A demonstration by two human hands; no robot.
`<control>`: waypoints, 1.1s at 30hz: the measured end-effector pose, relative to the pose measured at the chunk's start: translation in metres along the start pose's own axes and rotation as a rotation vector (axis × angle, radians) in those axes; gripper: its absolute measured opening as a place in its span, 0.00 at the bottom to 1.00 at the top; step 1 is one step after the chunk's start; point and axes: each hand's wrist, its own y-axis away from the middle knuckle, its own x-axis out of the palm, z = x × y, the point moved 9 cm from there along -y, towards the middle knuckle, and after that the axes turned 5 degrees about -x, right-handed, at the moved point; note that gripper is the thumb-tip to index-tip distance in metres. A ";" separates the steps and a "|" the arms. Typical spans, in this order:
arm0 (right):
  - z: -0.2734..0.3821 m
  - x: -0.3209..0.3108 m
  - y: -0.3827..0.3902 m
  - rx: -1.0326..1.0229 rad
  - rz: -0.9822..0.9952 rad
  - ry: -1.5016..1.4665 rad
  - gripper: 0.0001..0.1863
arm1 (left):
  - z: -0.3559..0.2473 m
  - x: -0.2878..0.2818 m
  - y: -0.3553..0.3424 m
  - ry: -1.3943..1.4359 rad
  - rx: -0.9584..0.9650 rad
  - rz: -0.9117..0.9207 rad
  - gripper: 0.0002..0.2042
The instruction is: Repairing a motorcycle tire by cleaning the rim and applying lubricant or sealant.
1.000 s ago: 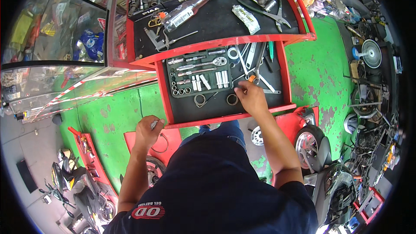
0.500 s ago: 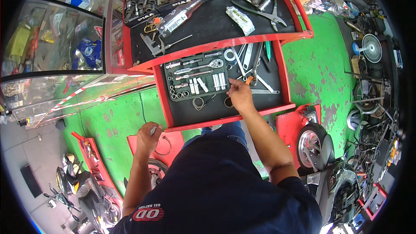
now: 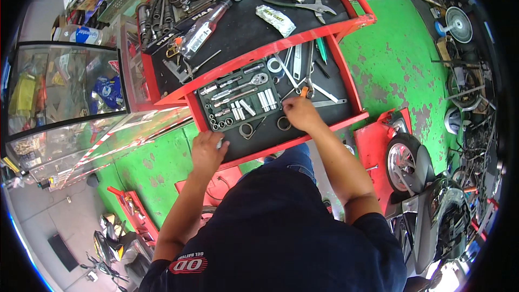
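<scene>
Right hand: fingers curled together, tips just beside the near right corner of the socket case; contact, or anything pinched there, cannot be told. Left hand: fingers bent, a small pale piece pinched at the thumb, kind too small to tell; placed at the near left corner of the drawer, a little short of the case. Socket case: dark green, lying flat, beyond and between both hands; long axis left to right, right end slanting farther away; right hand the nearer. Ratchet: in the case's far part, parallel to that axis, head rightward. Metal ring: loose, beside the right hand. Orange piece: just beyond the same hand. Wrenches: right of the case. Upper tray: farther off, bearing bottle and pliers.
</scene>
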 end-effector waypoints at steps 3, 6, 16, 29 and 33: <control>0.004 0.023 0.001 0.060 0.002 -0.003 0.15 | -0.024 0.042 -0.021 -0.097 0.107 0.033 0.11; -0.007 0.025 0.010 0.168 -0.088 -0.063 0.17 | -0.044 0.062 -0.037 -0.154 0.210 -0.009 0.13; -0.017 0.034 0.014 0.098 0.132 -0.412 0.20 | -0.073 0.073 -0.062 -0.338 0.412 -0.013 0.10; -0.001 -0.056 0.037 -0.158 -0.463 -0.057 0.17 | -0.097 0.018 -0.081 -0.158 0.664 -0.075 0.10; 0.007 -0.005 0.028 -0.237 0.073 0.164 0.13 | -0.105 0.012 -0.086 -0.169 0.673 -0.075 0.10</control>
